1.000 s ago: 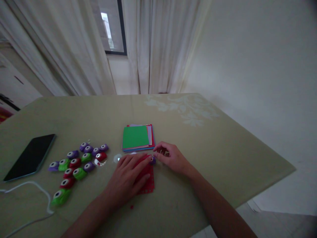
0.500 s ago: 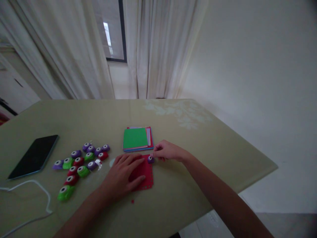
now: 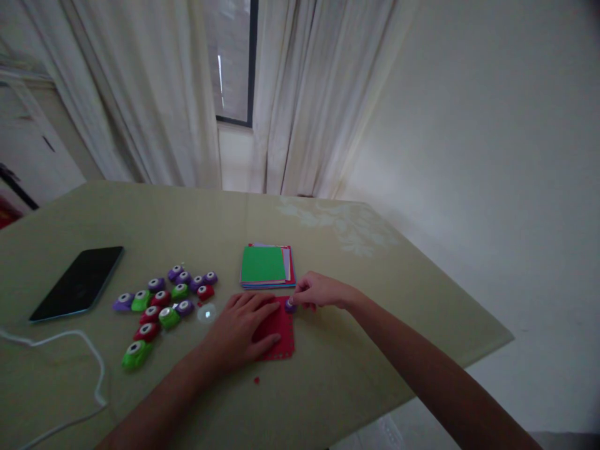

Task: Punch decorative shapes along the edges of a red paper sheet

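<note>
Here the left hand (image 3: 241,328) lies flat on red paper (image 3: 281,334); right hand (image 3: 319,290) pinches a purple punch (image 3: 290,305).

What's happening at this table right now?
A person sits at a pale green table working on a red paper square. The left hand lies flat on the sheet, pinning it down. The right hand grips a small purple paper punch at the sheet's far right corner. A stack of coloured paper, green on top, lies just beyond. To the left sit a cluster of purple, green and red punches and a dark phone.
</note>
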{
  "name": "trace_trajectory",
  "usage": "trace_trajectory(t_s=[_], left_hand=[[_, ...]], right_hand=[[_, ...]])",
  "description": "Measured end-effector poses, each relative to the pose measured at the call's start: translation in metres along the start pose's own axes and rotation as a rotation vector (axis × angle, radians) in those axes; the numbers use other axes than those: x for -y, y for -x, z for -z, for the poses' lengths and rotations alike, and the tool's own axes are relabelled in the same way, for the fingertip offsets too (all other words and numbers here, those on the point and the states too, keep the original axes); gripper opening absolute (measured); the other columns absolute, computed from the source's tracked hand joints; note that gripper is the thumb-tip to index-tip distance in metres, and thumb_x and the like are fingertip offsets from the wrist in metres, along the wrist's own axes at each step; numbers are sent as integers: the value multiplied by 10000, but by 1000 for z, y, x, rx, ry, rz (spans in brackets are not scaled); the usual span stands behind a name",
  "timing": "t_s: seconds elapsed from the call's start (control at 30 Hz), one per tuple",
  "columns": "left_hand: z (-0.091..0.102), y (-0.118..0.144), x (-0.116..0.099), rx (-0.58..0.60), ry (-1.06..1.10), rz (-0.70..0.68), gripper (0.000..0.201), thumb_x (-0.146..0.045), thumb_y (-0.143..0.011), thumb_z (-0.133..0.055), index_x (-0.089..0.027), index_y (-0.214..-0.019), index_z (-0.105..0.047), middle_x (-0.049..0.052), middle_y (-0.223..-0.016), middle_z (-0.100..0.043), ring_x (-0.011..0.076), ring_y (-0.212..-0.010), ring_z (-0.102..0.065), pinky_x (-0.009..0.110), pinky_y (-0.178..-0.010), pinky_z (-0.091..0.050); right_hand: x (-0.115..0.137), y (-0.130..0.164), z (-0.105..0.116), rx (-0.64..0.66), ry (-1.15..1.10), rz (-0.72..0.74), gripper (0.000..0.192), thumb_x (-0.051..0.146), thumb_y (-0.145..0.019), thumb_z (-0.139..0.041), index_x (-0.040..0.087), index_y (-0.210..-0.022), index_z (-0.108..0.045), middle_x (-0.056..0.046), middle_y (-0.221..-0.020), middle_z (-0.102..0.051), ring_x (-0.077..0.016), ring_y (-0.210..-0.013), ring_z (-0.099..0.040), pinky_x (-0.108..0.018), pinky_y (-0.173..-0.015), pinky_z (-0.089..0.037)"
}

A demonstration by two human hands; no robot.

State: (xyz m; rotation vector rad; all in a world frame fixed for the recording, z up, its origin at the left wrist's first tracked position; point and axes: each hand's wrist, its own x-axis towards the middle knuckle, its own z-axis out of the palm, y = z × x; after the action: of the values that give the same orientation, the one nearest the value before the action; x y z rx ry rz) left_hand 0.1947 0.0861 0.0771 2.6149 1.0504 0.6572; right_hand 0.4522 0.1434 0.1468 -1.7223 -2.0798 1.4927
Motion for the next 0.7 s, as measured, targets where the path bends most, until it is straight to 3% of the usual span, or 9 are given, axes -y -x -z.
trace_trajectory(t_s=[0.2, 0.7], left_hand=[[2, -3, 0, 45, 13, 9, 521, -500, -976, -725, -284, -1447, -675, 75, -1536, -672, 356, -1356, -600, 545, -1141, -417], [-1, -6, 5, 72, 45, -2, 543, -495, -974, -738, -327, -1483, -648, 28, -1559, -661, 353, -1381, -573, 553, -1150, -408]], right_hand=[[4, -3, 6, 60, 53, -38, 341, 445, -863, -818, 161, -709, -709, 30, -598, -635, -99, -535, -565, -203, -493, -335], [15, -8, 18, 136, 144, -102, 328, 442, -840, -854, 162, -709, -743, 16, -633, -689, -110, -582, -615, -216, -550, -384]])
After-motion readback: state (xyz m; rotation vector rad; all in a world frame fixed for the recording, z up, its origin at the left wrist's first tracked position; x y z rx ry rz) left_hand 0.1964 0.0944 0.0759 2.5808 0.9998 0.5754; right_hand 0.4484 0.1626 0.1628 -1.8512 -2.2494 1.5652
